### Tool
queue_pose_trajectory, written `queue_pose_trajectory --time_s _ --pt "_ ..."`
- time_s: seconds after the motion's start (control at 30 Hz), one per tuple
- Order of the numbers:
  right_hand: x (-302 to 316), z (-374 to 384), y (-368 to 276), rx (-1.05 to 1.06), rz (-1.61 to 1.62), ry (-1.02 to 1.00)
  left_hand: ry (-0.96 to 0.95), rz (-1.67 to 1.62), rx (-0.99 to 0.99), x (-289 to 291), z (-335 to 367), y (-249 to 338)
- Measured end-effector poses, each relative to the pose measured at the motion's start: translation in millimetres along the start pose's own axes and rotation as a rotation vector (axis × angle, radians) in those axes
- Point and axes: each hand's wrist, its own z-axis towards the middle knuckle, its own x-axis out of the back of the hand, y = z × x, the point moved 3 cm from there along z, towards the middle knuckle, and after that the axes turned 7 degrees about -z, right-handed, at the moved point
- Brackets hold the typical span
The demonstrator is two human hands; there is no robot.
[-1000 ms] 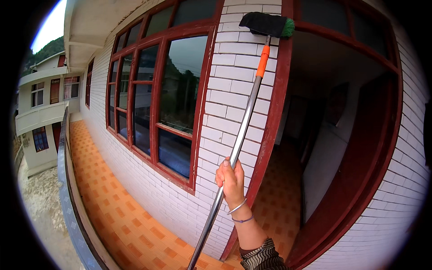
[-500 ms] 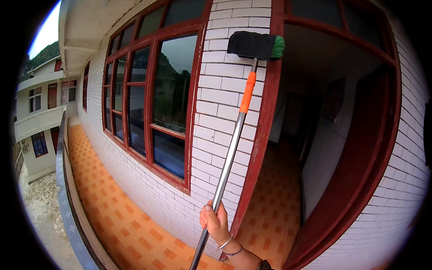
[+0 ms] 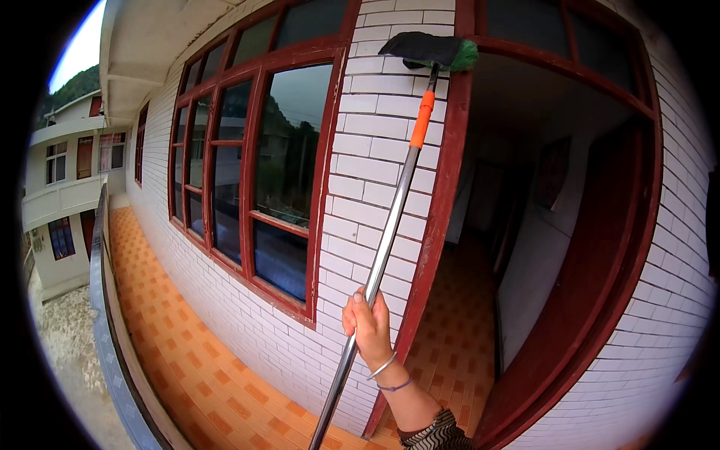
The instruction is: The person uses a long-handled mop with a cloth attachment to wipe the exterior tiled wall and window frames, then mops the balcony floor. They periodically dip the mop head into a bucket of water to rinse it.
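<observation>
My right hand [image 3: 367,324] is closed around the silver metal pole of a long-handled brush [image 3: 392,225], with a bangle and a thin band on the wrist. The pole slants up and slightly right, with an orange grip near its top. At its upper end a dark cloth [image 3: 424,49] covers most of the head, and green bristles [image 3: 466,55] stick out on the right. The head is against or close to the white tiled wall [image 3: 375,157], beside the top of the red door frame [image 3: 442,202]; contact cannot be made out. My left hand is out of view.
A red-framed window [image 3: 289,172] fills the wall to the left. On the right, a doorway leads into a dim room with a dark red door [image 3: 577,277]. Orange tiled floor [image 3: 180,322] runs along a balcony railing [image 3: 112,352] at the left, with another building beyond.
My right hand and the pole have moved upward. The brush head is higher on the wall and tilted differently, showing less of the cloth's face. More of my forearm and sleeve shows.
</observation>
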Motion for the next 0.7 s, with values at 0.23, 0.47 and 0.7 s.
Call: queue_pose_trajectory --time_s 0.23,0.47,0.7 --pt "4.0 -15.6 9.1 -0.016 -0.02 -0.003 0.083 -0.042 0.129 12.6 -10.1 -75.0" --pt "10.4 -20.2 3.3 0.008 0.012 0.011 -0.043 -0.016 -0.084 -5.5 11.2 9.5" --pt "2.8 16.2 -1.6 0.052 0.002 -0.027 0.002 0.25 -0.104 8.2 11.0 -9.2"
